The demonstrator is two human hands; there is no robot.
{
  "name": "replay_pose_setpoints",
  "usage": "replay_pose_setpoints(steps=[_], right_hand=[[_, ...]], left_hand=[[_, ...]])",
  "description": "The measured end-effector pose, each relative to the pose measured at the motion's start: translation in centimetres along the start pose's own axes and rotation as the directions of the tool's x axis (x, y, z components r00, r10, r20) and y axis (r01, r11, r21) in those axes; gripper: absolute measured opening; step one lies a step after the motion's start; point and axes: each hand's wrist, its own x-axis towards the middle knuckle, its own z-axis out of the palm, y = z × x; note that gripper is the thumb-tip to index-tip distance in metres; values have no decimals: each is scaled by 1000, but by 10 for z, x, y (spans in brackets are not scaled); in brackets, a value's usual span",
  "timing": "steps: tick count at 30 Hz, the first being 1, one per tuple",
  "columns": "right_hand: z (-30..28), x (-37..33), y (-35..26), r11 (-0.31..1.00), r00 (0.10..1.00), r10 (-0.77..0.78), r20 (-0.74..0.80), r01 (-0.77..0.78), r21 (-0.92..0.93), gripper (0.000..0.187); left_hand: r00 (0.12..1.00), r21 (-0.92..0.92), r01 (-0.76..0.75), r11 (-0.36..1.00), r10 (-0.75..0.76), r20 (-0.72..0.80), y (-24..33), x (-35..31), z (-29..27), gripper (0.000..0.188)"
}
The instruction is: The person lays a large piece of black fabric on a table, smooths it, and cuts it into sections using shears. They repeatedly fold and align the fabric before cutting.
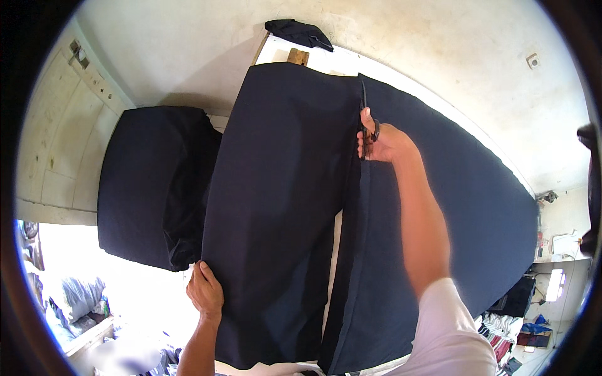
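Black metal scissors [364, 97], clamped in the right hand [384, 144], point lengthwise toward the white surface's [343, 60] far edge. Left hand's [205, 291] grip is unclear.

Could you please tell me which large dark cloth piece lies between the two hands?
The long dark fabric panel in the middle; the draped black cloth lies to its left, the wide navy fabric panel to its right.

Toward the far edge of the table [342, 61], the right hand [384, 144] hides part of the scissors [376, 130]. Dark fabric [269, 188] covers most of the table. The picture's lower edge cuts off the left forearm [199, 348]. Beyond the table's left edge, a pale shape [128, 357] is too blurred to tell.
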Motion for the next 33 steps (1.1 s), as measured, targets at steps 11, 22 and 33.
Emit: replay_pose_setpoints(steps=[11, 22, 33], right_hand=[[1, 24, -26, 1000, 999, 20, -33, -20, -18, 68], [-6, 48, -38, 1000, 1000, 13, -15, -14, -20, 75], [-13, 45, -34, 967, 978, -211, -6, 208, -150, 67]], left_hand=[[999, -4, -11, 1000, 11, -33, 3, -1, -1, 44], [999, 7, -8, 1000, 8, -42, 7, -2, -2, 40], [995, -1, -18, 1000, 18, -103, 9, -5, -2, 39]])
